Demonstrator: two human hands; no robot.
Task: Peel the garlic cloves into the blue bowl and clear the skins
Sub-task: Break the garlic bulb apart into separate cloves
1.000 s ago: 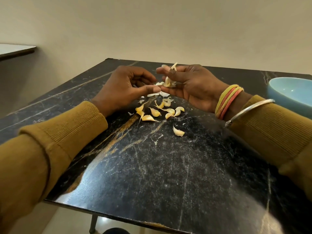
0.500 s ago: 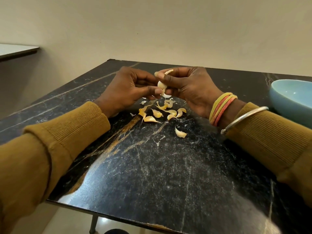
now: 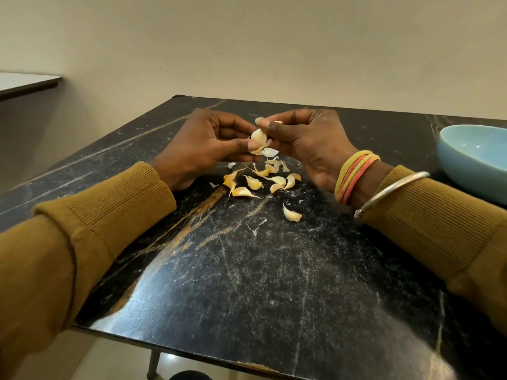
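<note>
black marble table (image 3: pixel 247 283) with gold and white veins is filling most of the view. plain beige wall (image 3: pixel 274 45) is standing behind it, and the edge of a second table (image 3: pixel 27 83) is showing at far left. mustard ribbed sleeves (image 3: pixel 104 215) are coming in from both lower corners and reaching over the tabletop. blue bowl (image 3: pixel 477 165) is sitting on the table at the right edge, partly cut off by the frame, well apart from the garlic, just beyond the right forearm. left hand (image 3: pixel 203 149) and right hand (image 3: pixel 310 144) are meeting above the far middle of the table, both raised off the surface. both are holding one garlic clove (image 3: pixel 258 136) between them. left thumb and fingers are curling in and pinching its lower end. right thumb and forefinger are pinching its top, other right fingers curling loosely behind. right wrist is wearing yellow and pink thread bands (image 3: pixel 355 176) and a thin metal bangle (image 3: pixel 392 192). pile of cloves (image 3: pixel 263 182) is lying on the table right under the hands, yellowish with thin tails, some touching one another. lone clove (image 3: pixel 292 215) is lying nearer the person, apart from the pile. papery skin (image 3: pixel 270 152) is hanging loose off the held clove's underside. small white skin flakes (image 3: pixel 277 164) are lying at the pile's far side.
</note>
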